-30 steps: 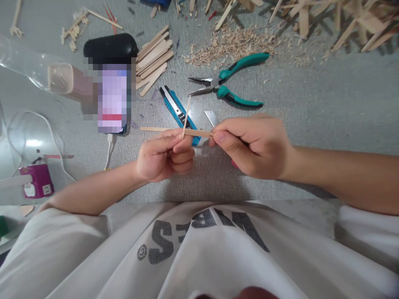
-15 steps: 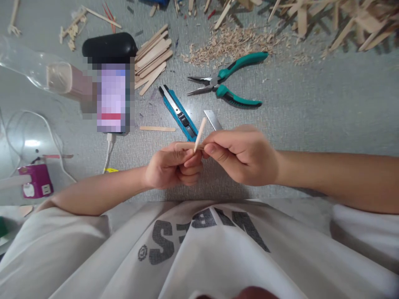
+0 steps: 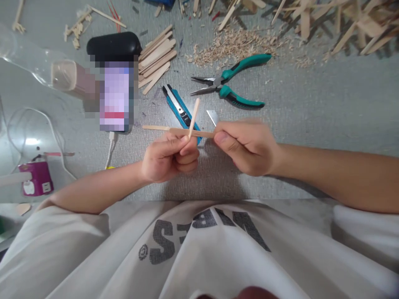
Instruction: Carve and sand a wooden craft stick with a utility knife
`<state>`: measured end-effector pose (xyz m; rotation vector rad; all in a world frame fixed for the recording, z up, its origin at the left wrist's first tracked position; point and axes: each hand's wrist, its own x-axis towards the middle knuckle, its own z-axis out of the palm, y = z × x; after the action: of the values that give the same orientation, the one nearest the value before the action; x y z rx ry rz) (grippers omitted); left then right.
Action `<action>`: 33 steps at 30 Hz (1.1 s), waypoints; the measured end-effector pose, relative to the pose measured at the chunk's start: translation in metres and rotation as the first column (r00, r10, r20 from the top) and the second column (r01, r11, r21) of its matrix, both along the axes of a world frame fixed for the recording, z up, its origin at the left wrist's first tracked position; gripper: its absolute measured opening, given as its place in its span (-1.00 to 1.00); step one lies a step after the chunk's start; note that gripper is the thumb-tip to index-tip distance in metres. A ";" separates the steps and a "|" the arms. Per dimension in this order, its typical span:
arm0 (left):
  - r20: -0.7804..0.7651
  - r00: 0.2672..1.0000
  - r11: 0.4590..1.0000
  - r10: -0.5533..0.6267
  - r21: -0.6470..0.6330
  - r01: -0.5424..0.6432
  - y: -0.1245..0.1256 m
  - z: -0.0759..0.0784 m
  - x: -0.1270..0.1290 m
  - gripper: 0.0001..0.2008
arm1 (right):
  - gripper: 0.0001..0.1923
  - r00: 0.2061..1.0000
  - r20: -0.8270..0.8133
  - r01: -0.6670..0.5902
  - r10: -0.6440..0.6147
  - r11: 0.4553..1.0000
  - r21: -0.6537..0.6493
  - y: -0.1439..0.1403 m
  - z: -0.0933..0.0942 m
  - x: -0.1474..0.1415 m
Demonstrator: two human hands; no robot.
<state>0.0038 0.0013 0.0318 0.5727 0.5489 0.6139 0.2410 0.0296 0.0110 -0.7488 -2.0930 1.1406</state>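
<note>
My left hand (image 3: 168, 160) is closed, its thumb and forefinger pinching the lower end of a wooden craft stick (image 3: 195, 112) that slants upward. A second craft stick (image 3: 204, 133) runs level across it, with a slit visible near the crossing. Whether one stick passes through the other I cannot tell. My right hand (image 3: 251, 147) grips the right end of the level stick between thumb and fingers. Just beyond the hands lie a blue utility knife (image 3: 178, 108) and a loose metal blade (image 3: 212, 117), partly covered by my right hand. Another craft stick (image 3: 155, 127) lies left of the knife.
Green-handled needle-nose pliers (image 3: 218, 83) lie open beyond the blade. Behind them are wood shavings (image 3: 230, 47) and a heap of stick pieces (image 3: 358, 25). Stacked sticks (image 3: 157, 56), a phone (image 3: 115, 95), a black case (image 3: 114, 45) and a purple plug adapter (image 3: 35, 178) are leftward.
Both hands have moved slightly away from my body, and the sticks with them. My right hand has drawn back rightward along the level stick, so more of it shows.
</note>
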 end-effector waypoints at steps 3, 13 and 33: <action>0.032 0.999 1.000 -0.015 -0.010 0.015 -0.001 -0.001 0.001 -0.29 | -0.51 0.999 -0.040 0.011 -0.009 0.999 0.051 -0.004 -0.003 -0.002; 0.025 0.996 0.996 -0.083 -0.034 0.084 -0.010 -0.009 0.009 -0.27 | -0.58 0.962 0.252 -0.104 0.107 0.994 -0.026 -0.009 0.015 0.006; -0.089 0.991 0.992 -0.101 0.072 0.108 0.000 -0.003 0.005 -0.23 | -0.40 0.979 0.160 -0.142 0.127 0.987 0.082 -0.007 -0.003 0.003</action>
<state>0.0087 0.0008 0.0291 0.6984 0.5737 0.5141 0.2442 0.0225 0.0080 -0.6792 -2.3406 1.0774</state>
